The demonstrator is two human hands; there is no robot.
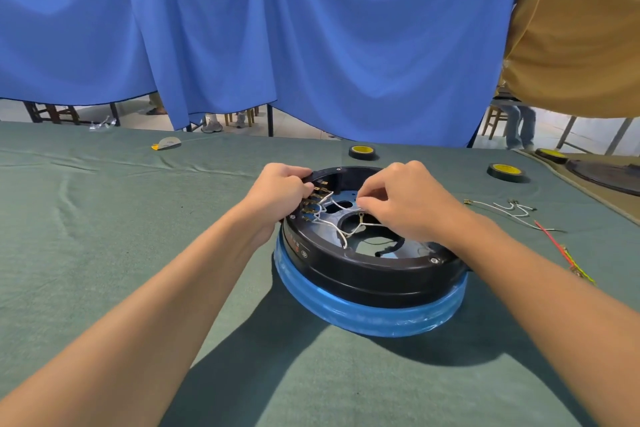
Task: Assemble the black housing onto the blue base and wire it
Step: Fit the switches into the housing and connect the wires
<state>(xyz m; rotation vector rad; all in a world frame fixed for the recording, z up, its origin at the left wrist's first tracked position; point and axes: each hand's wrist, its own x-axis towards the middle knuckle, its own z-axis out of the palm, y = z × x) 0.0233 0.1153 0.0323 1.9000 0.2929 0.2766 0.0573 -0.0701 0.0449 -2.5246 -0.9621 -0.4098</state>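
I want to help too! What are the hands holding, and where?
The left hand grips the black housing by its far-left rim. The right hand pinches a white wire over the housing's middle.

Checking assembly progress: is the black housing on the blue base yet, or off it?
On. The black housing sits atop the blue base, whose rim shows beneath.

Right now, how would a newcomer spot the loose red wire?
Start at the round black housing on the blue base. On the green cloth to its right lies the thin red wire; the loose wires beside it are white.
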